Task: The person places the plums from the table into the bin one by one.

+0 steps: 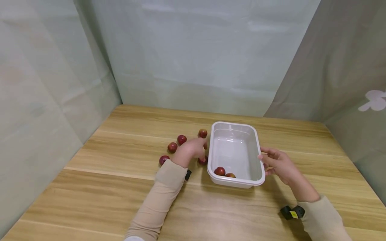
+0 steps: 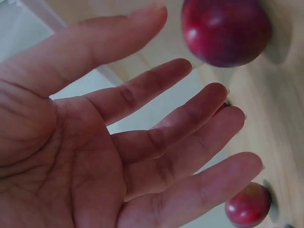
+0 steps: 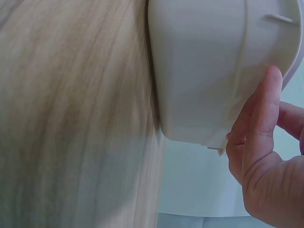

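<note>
Two small dark-red round fruits [image 1: 224,172] already lie inside the white rectangular plastic tub [image 1: 259,152], at its near end, while six or so more of the same fruits remain loose on the pale wooden worktop [image 1: 99,201] just left of the tub, so by the look of it the gathering is only begun and most of it is left. Of the loose ones, one [image 1: 203,133] sits beside the tub's far left corner, two [image 1: 177,143] lie further left, one [image 1: 164,159] is furthest left, and one [image 1: 202,161] lies against the tub's left wall under the left hand [image 1: 193,150]. That hand hovers palm-open, its fingers spread and relaxed in the left wrist view, holding nothing, with a fruit [image 2: 225,29] just past its fingertips. The right hand [image 1: 278,162] steadies the tub, thumb and fingers closed on its right rim. The tub stands upright, open side up, its long axis running from the person toward the far curtain.
</note>
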